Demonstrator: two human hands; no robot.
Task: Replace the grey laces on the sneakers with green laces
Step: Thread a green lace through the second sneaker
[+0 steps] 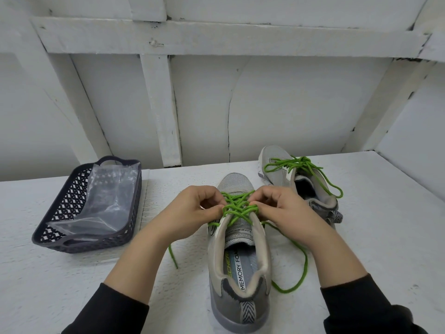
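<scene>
A dark lattice basket (72, 242) holding a clear plastic bag (106, 203) sits at the left of the white desk (385, 237). At centre, a grey sneaker (238, 273) lies heel near, toe far. The left hand (190, 210) and right hand (284, 208) pinch its green lace (237, 208). Far right, a second sneaker (296, 179) lies laced green, its toe pointing to the far left.

– what do i have on my left?
– a dark lattice basket (69, 201) with a handle slot at each end, sitting on the white table (385, 237).
– anything in it?
– a clear plastic bag (103, 203), crumpled, its far end propped against the basket's far wall.
– and ahead of me?
– a white painted wall (289, 104), one crossbeam (216, 37), one upright post (163, 112).
</scene>
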